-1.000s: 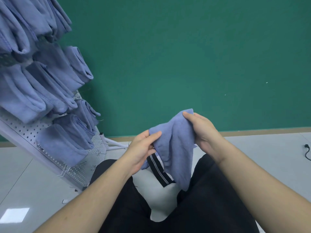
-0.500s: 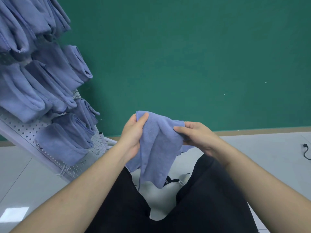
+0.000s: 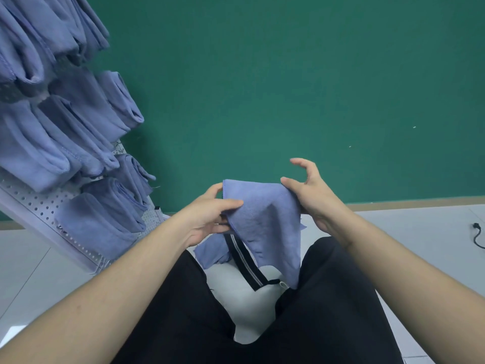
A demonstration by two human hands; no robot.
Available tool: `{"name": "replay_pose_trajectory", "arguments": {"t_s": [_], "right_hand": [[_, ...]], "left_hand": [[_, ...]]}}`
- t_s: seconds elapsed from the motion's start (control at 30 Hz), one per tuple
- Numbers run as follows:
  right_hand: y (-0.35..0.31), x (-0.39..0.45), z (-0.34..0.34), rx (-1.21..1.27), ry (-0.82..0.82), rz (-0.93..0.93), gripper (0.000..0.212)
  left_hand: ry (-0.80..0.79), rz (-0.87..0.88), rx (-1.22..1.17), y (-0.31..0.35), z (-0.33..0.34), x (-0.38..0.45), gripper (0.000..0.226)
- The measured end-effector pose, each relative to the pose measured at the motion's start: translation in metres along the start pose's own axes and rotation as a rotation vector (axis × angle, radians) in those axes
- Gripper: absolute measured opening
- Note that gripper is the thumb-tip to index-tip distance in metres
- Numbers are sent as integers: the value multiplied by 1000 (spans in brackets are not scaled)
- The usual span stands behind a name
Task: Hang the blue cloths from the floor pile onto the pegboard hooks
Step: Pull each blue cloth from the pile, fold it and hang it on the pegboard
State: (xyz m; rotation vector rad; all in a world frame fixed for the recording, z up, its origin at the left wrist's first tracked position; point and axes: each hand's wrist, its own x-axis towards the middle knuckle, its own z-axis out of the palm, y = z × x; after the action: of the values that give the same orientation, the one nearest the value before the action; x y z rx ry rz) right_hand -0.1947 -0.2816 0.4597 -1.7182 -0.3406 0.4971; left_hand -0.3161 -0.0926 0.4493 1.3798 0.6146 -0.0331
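The cloth (image 3: 265, 219) is soft, matt, nappy fabric. The pegboard (image 3: 39, 203) looks like painted perforated metal. The floor (image 3: 420, 232) is smooth, glossy tile.

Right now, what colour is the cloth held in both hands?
The cloth is plain periwinkle blue, seen best in the head view.

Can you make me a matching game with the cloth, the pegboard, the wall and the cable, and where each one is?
Things:
1. held blue cloth
2. pegboard
3. green wall
4. black cable

Places:
A. lying on the floor at far right
B. leaning at left, with blue cloths on it
C. between left hand and right hand
D. behind everything

Pairs: 1-C, 2-B, 3-D, 4-A
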Motion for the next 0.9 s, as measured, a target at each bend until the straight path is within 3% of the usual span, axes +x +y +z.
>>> {"name": "replay_pose_trajectory", "arguments": {"t_s": [0.13, 0.23, 0.4, 0.53, 0.63, 0.77, 0.9], "right_hand": [[-6, 2, -5, -122, -44, 6, 26], [-9, 3, -6, -205, -75, 39, 29], [-12, 4, -9, -331, -186, 81, 15], [-19, 3, -10, -196, -200, 144, 6], [-22, 3, -14, -77, -251, 188, 5], [-23, 4, -19, -59, -261, 211, 27], [-24, 5, -20, -49, -262, 213, 30]], "left_hand": [[-18, 19, -197, 0, 3, 1, 56], [47, 57, -158, 4, 4, 4, 62], [36, 90, 76, 11, 6, 3, 31], [11, 120, 83, 13, 5, 2, 17], [-18, 147, 124, 14, 0, 2, 30], [1, 184, 194, 16, -2, 3, 37], [37, 220, 297, 17, -4, 7, 35]]}}
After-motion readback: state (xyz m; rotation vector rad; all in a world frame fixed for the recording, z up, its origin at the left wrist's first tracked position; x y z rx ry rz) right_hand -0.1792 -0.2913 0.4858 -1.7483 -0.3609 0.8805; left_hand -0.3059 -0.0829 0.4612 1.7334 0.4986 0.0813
